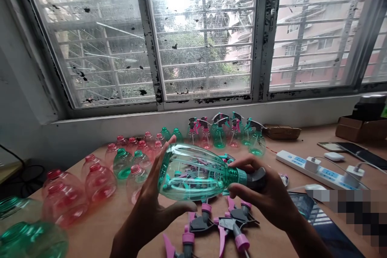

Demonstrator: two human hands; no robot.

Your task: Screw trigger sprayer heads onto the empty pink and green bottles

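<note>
A clear green spray bottle [193, 171] lies sideways in the air above the table, its base to the left and its neck to the right. My left hand [154, 193] is closed round the base end, thumb below. At the neck, my right hand [256, 185] grips the teal collar [242, 177] and the dark grey spray head [256, 178], which sits on the bottle's mouth. Whether the collar is screwed tight I cannot tell. Below the bottle lie several loose pink and grey trigger heads [202, 222]; more teal ones show through its wall.
Several red bottles [100, 181] and green bottles [122, 161] without heads stand at left. Bottles with spray heads [219, 135] line the window wall. At right are a power strip [314, 169], a dark tablet [326, 221], phones [363, 153] and a cardboard box [358, 129].
</note>
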